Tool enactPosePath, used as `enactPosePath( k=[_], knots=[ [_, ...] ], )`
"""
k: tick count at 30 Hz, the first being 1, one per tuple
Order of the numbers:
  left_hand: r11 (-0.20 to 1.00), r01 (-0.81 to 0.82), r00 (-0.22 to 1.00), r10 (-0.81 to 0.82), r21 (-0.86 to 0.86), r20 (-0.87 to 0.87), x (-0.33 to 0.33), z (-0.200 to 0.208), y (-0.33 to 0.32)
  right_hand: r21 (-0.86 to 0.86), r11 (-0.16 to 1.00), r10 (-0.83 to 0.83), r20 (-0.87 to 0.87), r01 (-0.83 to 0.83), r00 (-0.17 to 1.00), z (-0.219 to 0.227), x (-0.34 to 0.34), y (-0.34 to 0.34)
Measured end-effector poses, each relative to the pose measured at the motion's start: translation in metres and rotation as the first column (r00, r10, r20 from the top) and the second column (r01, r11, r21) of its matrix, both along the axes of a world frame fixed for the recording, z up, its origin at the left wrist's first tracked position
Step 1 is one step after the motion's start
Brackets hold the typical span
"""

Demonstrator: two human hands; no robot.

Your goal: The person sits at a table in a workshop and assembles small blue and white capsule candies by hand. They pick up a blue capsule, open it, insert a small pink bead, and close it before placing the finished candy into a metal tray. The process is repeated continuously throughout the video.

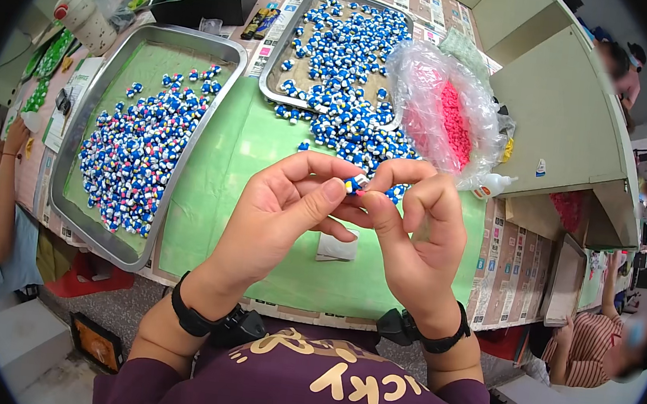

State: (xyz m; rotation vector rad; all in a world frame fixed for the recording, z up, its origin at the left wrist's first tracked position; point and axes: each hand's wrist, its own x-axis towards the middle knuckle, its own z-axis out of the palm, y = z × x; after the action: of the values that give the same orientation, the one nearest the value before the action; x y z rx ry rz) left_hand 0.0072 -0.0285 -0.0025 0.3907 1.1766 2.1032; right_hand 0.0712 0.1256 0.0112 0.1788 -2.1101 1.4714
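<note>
In front of me, my left hand pinches a small blue, white and yellow plastic figure between thumb and forefinger. My right hand is closed in a pinch at the figure's right side. A tiny pink part shows at the right thumb tip, against the figure; whether it is fixed there I cannot tell. Just beyond my hands a heap of similar blue and white figures spills from a metal tray. At left, another metal tray holds many figures with pink bits.
A clear plastic bag of pink parts lies right of the heap, beside a small white squeeze bottle. A white piece rests under my hands on the green mat. Other people sit at left and right; a cabinet stands at right.
</note>
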Motion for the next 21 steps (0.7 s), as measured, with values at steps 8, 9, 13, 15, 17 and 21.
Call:
enactPosePath(
  k=[8,9,13,15,17,21],
  knots=[
    [0.977,-0.209,0.93,0.181,-0.053,-0.319,0.015,0.0,0.003,0.066,0.997,-0.049,0.001,0.048,0.999,0.001,0.003,-0.005],
    [0.968,-0.244,0.899,0.199,-0.068,-0.389,0.016,-0.001,0.004,0.052,0.998,-0.036,-0.002,0.036,0.999,0.0,0.003,-0.004],
    [0.959,-0.267,0.832,0.179,-0.096,-0.525,0.016,-0.002,0.001,-0.063,0.998,0.015,0.092,-0.009,0.996,0.001,0.003,0.009],
    [0.964,-0.233,0.793,0.114,-0.125,-0.599,0.015,-0.002,-0.003,-0.136,0.987,0.107,0.179,-0.083,0.978,0.003,0.006,0.017],
    [0.964,-0.214,0.74,0.054,-0.158,-0.67,0.012,0.002,-0.006,-0.222,0.963,0.21,0.255,-0.154,0.944,0.006,0.01,0.022],
    [0.946,-0.243,0.652,-0.006,-0.216,-0.759,0.014,0.004,-0.004,-0.254,0.917,0.379,0.323,-0.306,0.867,0.015,0.015,0.041]
  ],
)
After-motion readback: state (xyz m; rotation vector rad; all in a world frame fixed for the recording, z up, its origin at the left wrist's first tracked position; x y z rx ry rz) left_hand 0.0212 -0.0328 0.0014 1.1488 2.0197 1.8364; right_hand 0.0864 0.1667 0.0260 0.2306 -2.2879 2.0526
